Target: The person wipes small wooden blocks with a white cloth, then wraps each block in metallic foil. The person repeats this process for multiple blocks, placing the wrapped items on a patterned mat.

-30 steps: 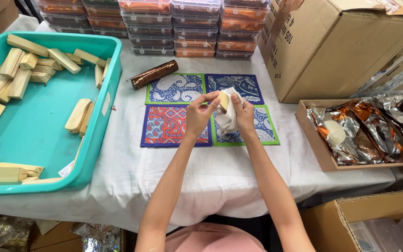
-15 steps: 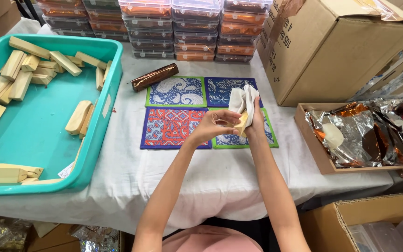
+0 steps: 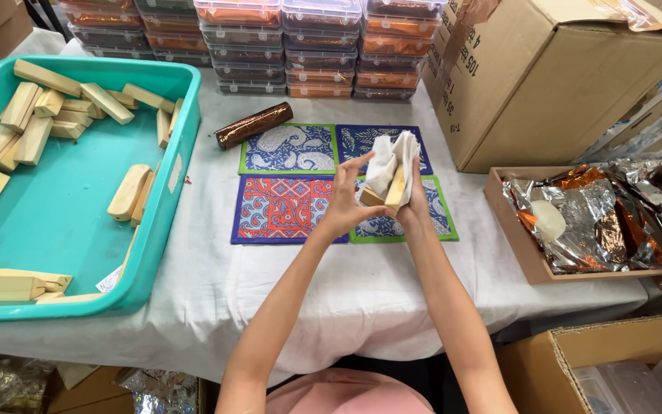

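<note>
Fingers of the right hand (image 3: 410,201) clasp a small wooden block (image 3: 396,189) and the white cloth (image 3: 389,157) draped over it, while the left hand (image 3: 344,207) cups the block's lower end, thumb and fingers spread against it. Half a second ago both hands sat lower and the cloth hung narrower; now it is bunched higher over four patterned mats (image 3: 285,205). Beyond them, the white-covered table (image 3: 331,291) carries a teal bin (image 3: 70,222) of wooden pieces, stacked clear containers (image 3: 308,54), cardboard boxes (image 3: 561,84) and a tray of foil wrappers (image 3: 599,222).
</note>
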